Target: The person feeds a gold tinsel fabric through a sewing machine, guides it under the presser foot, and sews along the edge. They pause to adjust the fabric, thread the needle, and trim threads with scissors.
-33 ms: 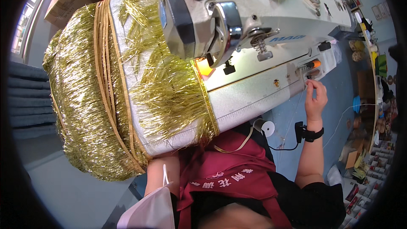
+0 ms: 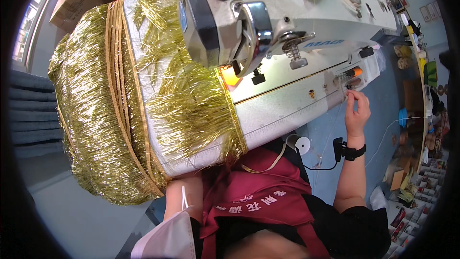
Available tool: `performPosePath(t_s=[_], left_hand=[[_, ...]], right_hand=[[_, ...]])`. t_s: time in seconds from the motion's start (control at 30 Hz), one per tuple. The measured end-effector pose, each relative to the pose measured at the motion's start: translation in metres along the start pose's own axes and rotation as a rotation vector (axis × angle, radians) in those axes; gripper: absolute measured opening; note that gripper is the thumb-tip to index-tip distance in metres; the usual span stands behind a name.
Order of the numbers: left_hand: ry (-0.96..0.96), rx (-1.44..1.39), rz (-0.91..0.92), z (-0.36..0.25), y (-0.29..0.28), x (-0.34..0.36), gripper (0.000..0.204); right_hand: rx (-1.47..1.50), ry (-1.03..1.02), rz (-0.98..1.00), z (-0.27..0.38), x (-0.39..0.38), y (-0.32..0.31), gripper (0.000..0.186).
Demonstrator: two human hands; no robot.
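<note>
At the right end of the sewing machine bed, my right hand is raised to the edge, thumb and fingertips pinched together. What they hold, if anything, is too small to make out. Close by its fingertips sits a small orange-tipped part in a recess of the bed. My left forearm reaches under the near edge of the table, and the left hand itself is hidden. Gold tinsel fringe lies across the bed, its woven header band running beside the lit needle area of the white sewing machine.
A large bundle of gold tinsel wrapped with gold bands hangs over the left end. A white spool is beyond the near edge. A cardboard box stands at far left; crowded shelves line the right.
</note>
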State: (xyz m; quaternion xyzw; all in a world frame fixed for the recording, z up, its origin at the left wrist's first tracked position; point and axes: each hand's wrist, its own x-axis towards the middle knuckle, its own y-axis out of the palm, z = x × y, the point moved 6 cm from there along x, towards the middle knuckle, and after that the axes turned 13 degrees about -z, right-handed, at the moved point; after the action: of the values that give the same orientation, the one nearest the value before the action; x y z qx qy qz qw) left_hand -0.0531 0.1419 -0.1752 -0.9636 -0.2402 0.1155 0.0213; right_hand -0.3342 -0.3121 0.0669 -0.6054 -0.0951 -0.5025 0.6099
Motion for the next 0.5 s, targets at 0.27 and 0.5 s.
performPosePath(t_s=[0.27, 0.5], left_hand=[[-0.008, -0.011, 0.001, -0.003, -0.010, -0.001, 0.028], [-0.013, -0.015, 0.000, -0.008, -0.019, 0.001, 0.029]], right_hand=[[-0.024, -0.027, 0.026, 0.003, -0.001, -0.001, 0.005], [-0.003, -0.045, 0.052, 0.014, -0.001, 0.007, 0.005]])
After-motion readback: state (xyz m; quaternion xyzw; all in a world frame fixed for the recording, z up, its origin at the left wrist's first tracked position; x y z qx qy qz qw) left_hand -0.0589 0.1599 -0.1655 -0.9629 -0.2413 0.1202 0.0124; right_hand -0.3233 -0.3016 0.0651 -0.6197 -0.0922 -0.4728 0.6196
